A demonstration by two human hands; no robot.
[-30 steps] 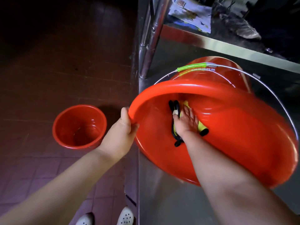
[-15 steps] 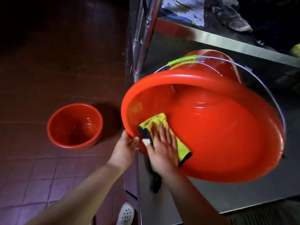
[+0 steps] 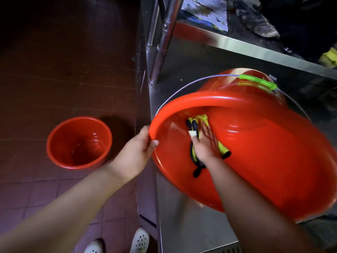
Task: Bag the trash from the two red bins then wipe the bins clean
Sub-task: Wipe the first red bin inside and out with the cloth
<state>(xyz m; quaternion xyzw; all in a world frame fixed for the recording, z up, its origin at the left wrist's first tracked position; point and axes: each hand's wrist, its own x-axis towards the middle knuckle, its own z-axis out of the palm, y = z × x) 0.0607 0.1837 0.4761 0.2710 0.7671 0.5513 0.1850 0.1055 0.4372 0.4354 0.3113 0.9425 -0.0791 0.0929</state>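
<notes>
the big red bin [image 3: 264,161] lies tipped on its side on the steel tabletop [image 3: 191,225], with its open mouth facing the person. a thin wire handle with a green grip [image 3: 257,82] curves over the top of it. no trash shows inside it.

the right hand [image 3: 206,145] is deep inside the bin. its fingers [image 3: 209,132] lie flat and spread out, pressing a yellow and black cloth [image 3: 202,119] onto the red wall. one finger has a pale wrap on its tip. the left hand [image 3: 135,154] holds the rim of the bin, with the thumb inside and the other fingers curled round the outside, so the bin stays put.

the small red bin [image 3: 78,143] stands upright on the tiled floor [image 3: 54,70], well apart from the big one. it looks bare inside, with a little shine at the bottom.

this looks like the wiping step, with the bagging already done. next the cloth needs to slide over the parts of the wall it has not reached, and the left hand may need to turn the bin to bring them close. the small bin may need a wipe too.

two white shoes [image 3: 138,240] show near the bottom edge. a shelf [image 3: 237,42] behind holds a paper and a worn shoe.
</notes>
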